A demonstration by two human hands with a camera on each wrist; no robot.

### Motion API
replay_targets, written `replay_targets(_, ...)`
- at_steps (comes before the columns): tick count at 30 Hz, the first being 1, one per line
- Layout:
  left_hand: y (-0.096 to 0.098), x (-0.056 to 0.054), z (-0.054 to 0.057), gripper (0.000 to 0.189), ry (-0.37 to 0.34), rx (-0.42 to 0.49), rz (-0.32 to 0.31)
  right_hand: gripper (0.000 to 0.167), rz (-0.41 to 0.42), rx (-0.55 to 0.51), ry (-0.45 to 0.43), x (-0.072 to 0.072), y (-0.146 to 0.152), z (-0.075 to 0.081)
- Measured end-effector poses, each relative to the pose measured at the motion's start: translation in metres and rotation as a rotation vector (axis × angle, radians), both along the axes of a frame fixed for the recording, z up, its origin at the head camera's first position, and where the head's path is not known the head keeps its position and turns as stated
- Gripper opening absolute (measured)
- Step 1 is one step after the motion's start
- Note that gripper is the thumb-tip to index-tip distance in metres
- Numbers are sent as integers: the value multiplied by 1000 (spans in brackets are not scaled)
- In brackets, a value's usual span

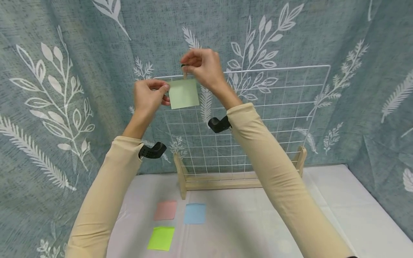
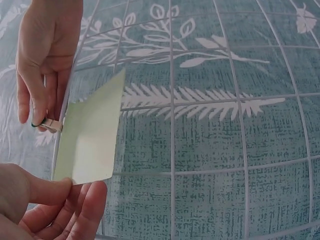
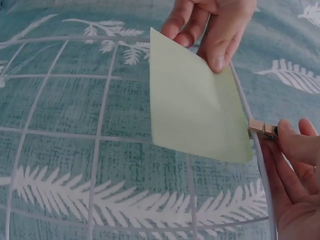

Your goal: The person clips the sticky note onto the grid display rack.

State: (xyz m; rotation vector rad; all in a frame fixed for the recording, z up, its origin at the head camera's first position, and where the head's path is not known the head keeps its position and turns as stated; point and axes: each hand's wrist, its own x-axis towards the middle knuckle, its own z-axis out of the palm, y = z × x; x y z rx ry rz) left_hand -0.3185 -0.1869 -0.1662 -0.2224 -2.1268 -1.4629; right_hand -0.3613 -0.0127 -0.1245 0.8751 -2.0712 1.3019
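A pale green sticky note hangs in front of the top wire of a white wire grid. My left hand pinches the note's left edge between thumb and fingers. Above it, my right hand pinches a small wooden clothespin by its outer end. The clothespin's tip sits at the top wire, right at the note's upper edge. In the left wrist view the note stands slightly away from the grid at its lower edge, and the clothespin is beside the wire.
On the white table lie a pink sticky note, a blue one and a bright yellow-green one. A wooden base holds the grid upright. Behind it hangs a teal curtain with white leaves.
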Motion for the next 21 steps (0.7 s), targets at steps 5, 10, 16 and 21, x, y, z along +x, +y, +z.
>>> replay_targets(5,0,-1,3,25,-18,10,1,12,11,-1,-1,0,-2,0)
replay_targets(10,0,-1,8,25,-34,45,-3,12,26,-11,-7,1,-4,1)
replay_targets(16,-3,-1,10,26,-68,38,12,12,15,-3,-9,2,-4,1)
replay_targets(21,-5,-1,8,28,-84,69,-18,11,4,3,-2,1,-5,0)
